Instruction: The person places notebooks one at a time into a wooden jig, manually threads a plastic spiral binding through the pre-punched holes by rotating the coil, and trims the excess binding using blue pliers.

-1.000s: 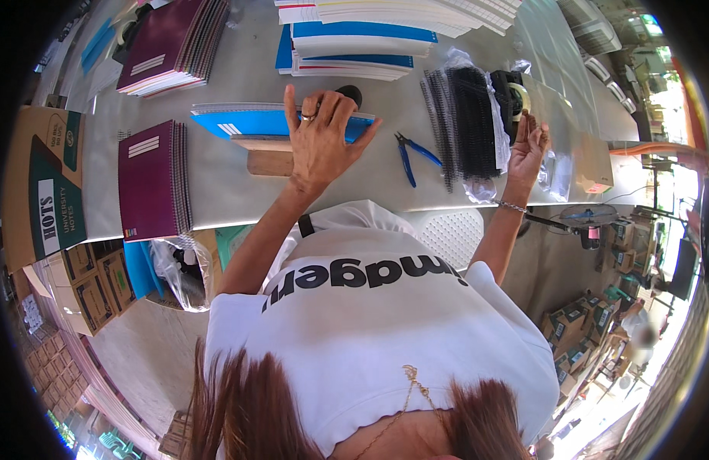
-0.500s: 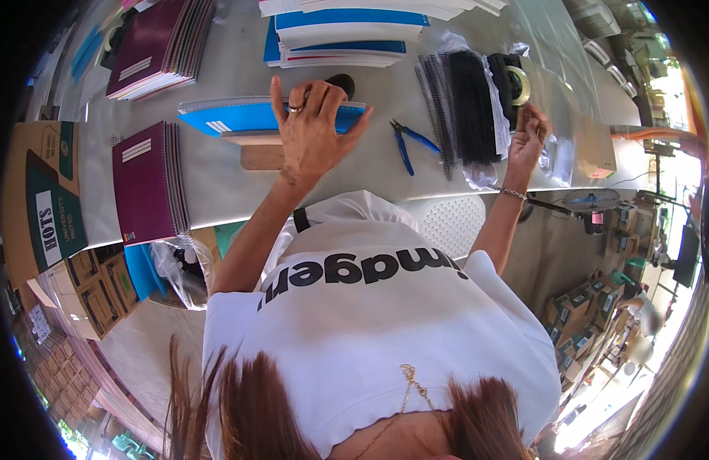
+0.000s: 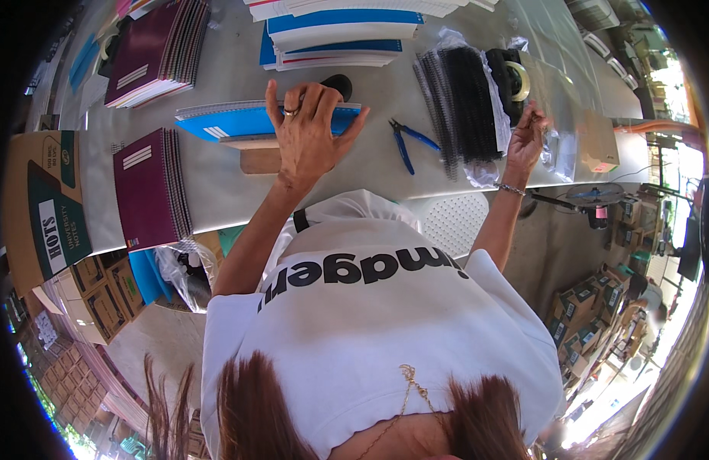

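My left hand (image 3: pixel 307 136) is closed over the blue-covered notebook (image 3: pixel 239 117), fingers bent toward its far edge and thumb stretched to the right. The notebook rests tilted against a wooden block (image 3: pixel 260 160), with a black rounded object (image 3: pixel 338 86) partly hidden behind it. At the right, my right hand (image 3: pixel 525 142) has its fingertips pinched together beside black plastic binding coils (image 3: pixel 468 107) and a roll of clear tape (image 3: pixel 518 80) on a black dispenser. Whatever the pinch holds is too small to tell. Blue-handled cutters (image 3: pixel 405 143) lie between my hands.
Maroon spiral notebooks stand stacked at the left (image 3: pixel 146 180) and far left (image 3: pixel 146 54). More blue-covered notebooks (image 3: pixel 343 34) pile up at the far side. A printed carton (image 3: pixel 52 203) adjoins the table's left end; a small brown box (image 3: pixel 597 146) sits at the right.
My right hand has shifted slightly, its fingertips still pinched near the tape roll. My left hand keeps its place on the blue notebook. The view has tilted a little.
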Motion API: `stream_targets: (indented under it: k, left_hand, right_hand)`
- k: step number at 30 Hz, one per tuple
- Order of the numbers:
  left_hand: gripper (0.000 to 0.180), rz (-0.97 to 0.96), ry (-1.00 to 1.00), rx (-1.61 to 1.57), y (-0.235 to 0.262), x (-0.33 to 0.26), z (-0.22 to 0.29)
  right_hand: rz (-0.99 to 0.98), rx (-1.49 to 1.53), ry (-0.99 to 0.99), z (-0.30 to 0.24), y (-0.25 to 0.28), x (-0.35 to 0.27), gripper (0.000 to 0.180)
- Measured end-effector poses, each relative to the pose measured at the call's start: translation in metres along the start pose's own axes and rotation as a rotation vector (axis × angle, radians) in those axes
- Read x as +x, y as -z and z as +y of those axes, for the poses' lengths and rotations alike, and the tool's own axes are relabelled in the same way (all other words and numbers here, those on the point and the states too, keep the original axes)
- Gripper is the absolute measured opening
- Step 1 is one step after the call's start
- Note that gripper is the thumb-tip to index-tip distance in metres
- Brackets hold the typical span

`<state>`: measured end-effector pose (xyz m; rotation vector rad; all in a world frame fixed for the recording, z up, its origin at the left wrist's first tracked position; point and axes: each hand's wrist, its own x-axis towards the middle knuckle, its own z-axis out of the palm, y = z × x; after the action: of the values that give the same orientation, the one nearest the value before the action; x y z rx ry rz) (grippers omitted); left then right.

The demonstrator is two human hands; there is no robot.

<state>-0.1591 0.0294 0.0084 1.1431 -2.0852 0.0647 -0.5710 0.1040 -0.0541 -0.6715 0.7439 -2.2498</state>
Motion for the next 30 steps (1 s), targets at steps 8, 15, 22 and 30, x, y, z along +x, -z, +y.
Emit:
stream_targets:
  k: [8, 15, 22, 30]
  left_hand:
    - [0.034, -0.001, -0.004, -0.001, -0.002, 0.0, -0.002]
    - [0.033, 0.016, -0.011, -0.014, -0.002, -0.001, -0.001]
    - [0.035, 0.026, -0.007, -0.017, -0.005, -0.003, -0.002]
    - [0.035, 0.027, 0.007, -0.013, -0.005, -0.006, -0.002]
  right_hand:
    - [0.034, -0.142, -0.061, 0.003, -0.02, 0.005, 0.03]
    - [0.091, -0.597, -0.081, 0.001, -0.024, 0.016, 0.031]
    - [-0.02, -0.003, -0.019, 0.002, 0.013, 0.038, 0.024]
    - [-0.138, 0.064, -0.146, 0.004, -0.067, 0.02, 0.013]
